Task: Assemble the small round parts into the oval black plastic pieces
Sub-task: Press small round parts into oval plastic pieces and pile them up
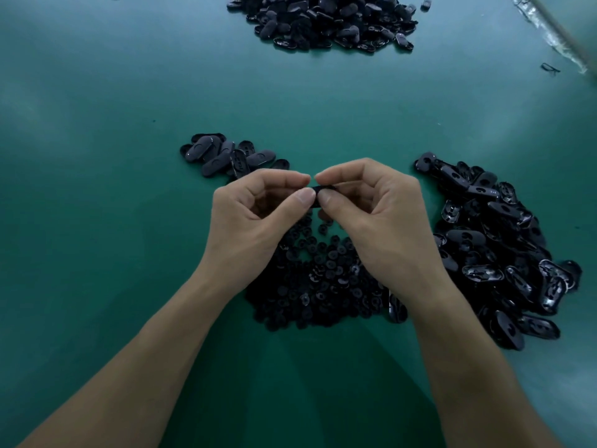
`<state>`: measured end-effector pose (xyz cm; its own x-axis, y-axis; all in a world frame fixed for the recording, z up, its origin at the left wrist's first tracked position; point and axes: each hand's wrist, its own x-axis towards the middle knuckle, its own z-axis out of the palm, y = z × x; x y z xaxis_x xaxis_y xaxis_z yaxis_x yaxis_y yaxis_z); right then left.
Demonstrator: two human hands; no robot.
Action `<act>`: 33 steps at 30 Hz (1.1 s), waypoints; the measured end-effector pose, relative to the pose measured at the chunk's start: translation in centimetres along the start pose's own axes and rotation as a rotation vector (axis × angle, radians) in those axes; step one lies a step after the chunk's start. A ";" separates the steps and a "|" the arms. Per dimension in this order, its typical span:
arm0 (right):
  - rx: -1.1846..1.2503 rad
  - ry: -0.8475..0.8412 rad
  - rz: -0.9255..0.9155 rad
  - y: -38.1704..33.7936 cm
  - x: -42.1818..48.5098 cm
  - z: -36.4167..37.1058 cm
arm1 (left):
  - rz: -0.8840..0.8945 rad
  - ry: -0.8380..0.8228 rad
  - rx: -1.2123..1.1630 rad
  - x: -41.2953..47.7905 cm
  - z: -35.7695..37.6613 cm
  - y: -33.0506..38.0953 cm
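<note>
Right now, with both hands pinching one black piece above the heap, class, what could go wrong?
One: the small black plastic piece, pinched between the fingers of the left hand and right hand, could slip into the heap of small round black parts below and vanish. Two: the right forearm might scatter the pile of oval black plastic pieces.

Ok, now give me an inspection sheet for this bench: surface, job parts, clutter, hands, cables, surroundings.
Surface: green table, glossy with pale reflections.
Job's things: heap of small round parts under the hands; heap of oval pieces to the right; smaller left group of ovals; large far heap at the top edge.
Clutter: one stray oval piece beside the far heap; a black scrap near the right edge.
Hands: left hand and right hand both pinch one black piece above the round parts.
Cables: nothing seen.
Surroundings: pale strip along the table's top right edge.
</note>
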<state>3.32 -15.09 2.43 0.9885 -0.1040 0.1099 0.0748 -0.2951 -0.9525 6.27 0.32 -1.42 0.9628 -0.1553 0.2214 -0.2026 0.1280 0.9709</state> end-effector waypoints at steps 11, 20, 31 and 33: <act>-0.753 -0.090 0.069 1.6 -0.4 0.3 | -0.003 0.081 -0.006 0.3 0.0 -0.5; -0.678 -0.021 0.088 1.6 -0.3 0.5 | 0.005 0.073 -0.014 0.4 -0.1 -0.8; -0.558 0.028 0.081 1.2 -0.1 0.1 | -0.005 0.079 -0.065 0.4 -0.1 -0.9; -0.521 0.043 0.049 1.0 -0.1 -0.1 | -0.009 0.076 -0.066 0.4 -0.1 -0.9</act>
<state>3.31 -15.46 1.45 0.9820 -0.1654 0.0908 -0.0576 -0.7210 -0.6905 6.81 0.24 -2.18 0.9758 -0.0820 0.2027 -0.1842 0.1914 0.9641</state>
